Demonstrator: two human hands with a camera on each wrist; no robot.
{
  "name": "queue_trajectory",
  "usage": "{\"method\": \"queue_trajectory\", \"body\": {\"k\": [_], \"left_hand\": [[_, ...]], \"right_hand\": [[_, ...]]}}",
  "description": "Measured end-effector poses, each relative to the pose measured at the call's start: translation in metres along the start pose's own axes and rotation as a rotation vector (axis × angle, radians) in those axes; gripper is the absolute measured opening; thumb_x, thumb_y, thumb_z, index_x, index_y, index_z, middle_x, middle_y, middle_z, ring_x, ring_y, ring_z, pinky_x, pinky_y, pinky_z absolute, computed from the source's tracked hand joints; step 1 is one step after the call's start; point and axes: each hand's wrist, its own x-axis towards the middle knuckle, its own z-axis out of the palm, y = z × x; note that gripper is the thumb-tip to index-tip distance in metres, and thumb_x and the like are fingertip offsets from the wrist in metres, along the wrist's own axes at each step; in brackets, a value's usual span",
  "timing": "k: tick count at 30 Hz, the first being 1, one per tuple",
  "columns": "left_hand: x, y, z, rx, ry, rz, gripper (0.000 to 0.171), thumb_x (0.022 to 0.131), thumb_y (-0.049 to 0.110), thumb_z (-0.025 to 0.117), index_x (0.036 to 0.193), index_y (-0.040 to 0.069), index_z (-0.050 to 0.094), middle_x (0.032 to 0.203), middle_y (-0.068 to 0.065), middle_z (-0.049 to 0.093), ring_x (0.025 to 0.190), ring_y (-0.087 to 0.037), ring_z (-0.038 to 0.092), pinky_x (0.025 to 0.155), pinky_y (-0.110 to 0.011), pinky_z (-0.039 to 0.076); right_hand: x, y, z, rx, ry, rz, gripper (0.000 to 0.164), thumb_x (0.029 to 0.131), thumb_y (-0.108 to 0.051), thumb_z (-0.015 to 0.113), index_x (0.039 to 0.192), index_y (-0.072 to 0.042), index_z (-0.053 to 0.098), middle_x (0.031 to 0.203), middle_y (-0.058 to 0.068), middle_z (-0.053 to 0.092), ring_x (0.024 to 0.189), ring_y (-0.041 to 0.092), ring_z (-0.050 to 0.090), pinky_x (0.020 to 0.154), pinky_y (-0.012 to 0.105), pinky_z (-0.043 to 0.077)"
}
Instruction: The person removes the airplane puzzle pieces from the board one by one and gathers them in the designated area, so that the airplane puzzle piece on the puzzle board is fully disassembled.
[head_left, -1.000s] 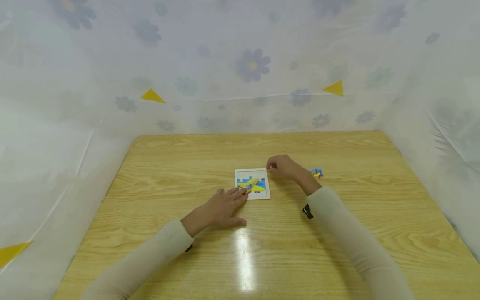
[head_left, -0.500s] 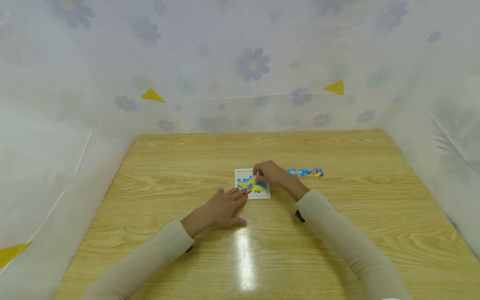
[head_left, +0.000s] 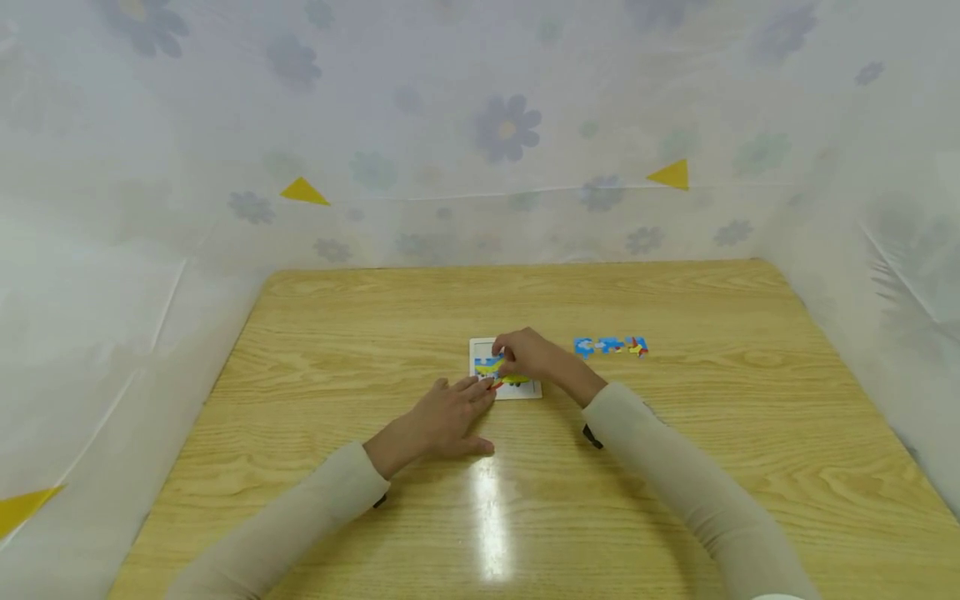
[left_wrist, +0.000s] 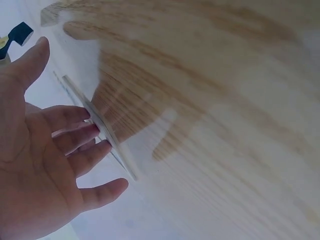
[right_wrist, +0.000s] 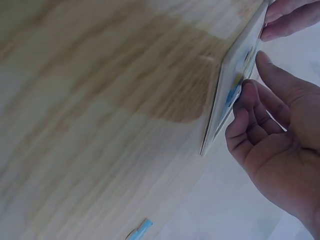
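Note:
A small white-framed jigsaw puzzle (head_left: 480, 343) with a yellow airplane on blue lies mid-table. My left hand (head_left: 453, 414) rests with extended fingers on its lower left edge; in the left wrist view the fingertips (left_wrist: 102, 145) lie along the frame's edge (left_wrist: 117, 145). My right hand (head_left: 531, 354) is over the puzzle's upper right part, fingers curled down and thumb close to the index finger. In the right wrist view my right hand (right_wrist: 280, 125) has its fingertips right at the blue and yellow picture (right_wrist: 232, 92). I cannot tell whether it pinches a piece.
Several loose blue puzzle pieces (head_left: 610, 345) lie in a row to the right of the frame, one with red and yellow on it. The wood-grain table (head_left: 360, 325) is bounded at the back and sides by a pale flowered curtain (head_left: 420, 108) with yellow triangles.
My right hand has moved left from beside the frame's top right corner to over the puzzle, uncovering the loose pieces on the right. My left hand has stayed in place.

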Motion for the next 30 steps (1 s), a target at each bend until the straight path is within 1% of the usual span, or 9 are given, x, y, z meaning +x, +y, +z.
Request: {"method": "queue_trajectory", "body": {"k": [5,9,16,24,30], "left_hand": [[0.0000,0.0005,-0.0010,0.009,-0.005,-0.002,0.081,0.088,0.065,0.048,0.147,0.010,0.035,0.156,-0.007,0.027,0.142,-0.026,0.032,0.104,-0.055,0.036],[0.0003,0.0005,-0.0014,0.004,-0.009,-0.001,0.081,0.088,0.064,0.048,0.147,0.011,0.036,0.156,-0.007,0.028,0.142,-0.026,0.032,0.104,-0.056,0.036],[0.0011,-0.0004,-0.0013,-0.016,-0.018,-0.010,0.080,0.089,0.064,0.048,0.147,0.011,0.036,0.157,-0.007,0.026,0.142,-0.027,0.032,0.104,-0.058,0.034],[0.0017,-0.0002,-0.0020,-0.013,-0.014,-0.008,0.079,0.089,0.063,0.048,0.147,0.011,0.037,0.156,-0.007,0.028,0.142,-0.027,0.032,0.104,-0.057,0.035],[0.0017,0.0003,-0.0018,-0.007,-0.013,-0.008,0.079,0.089,0.064,0.048,0.147,0.011,0.037,0.156,-0.006,0.028,0.141,-0.026,0.033,0.104,-0.057,0.035]], "right_hand": [[0.0025,0.0003,0.0041,-0.008,-0.006,-0.023,0.031,0.086,-0.016,0.070,0.115,-0.005,0.062,0.077,0.001,0.062,0.065,0.010,0.052,0.061,0.021,0.044],[0.0037,-0.0012,0.0050,-0.014,-0.008,-0.034,0.032,0.085,-0.016,0.071,0.113,-0.004,0.062,0.076,0.002,0.061,0.065,0.010,0.051,0.060,0.021,0.043],[0.0048,-0.0042,0.0030,0.057,-0.016,0.030,0.029,0.084,-0.014,0.072,0.110,-0.005,0.061,0.076,0.001,0.060,0.066,0.010,0.052,0.061,0.021,0.043],[0.0040,-0.0045,0.0022,0.082,-0.042,0.057,0.029,0.086,-0.015,0.070,0.111,-0.005,0.059,0.078,0.002,0.060,0.067,0.011,0.053,0.061,0.022,0.044],[0.0043,-0.0029,0.0037,0.081,-0.050,0.054,0.028,0.087,-0.015,0.069,0.111,-0.006,0.058,0.080,0.002,0.059,0.068,0.012,0.053,0.061,0.022,0.044]]}}
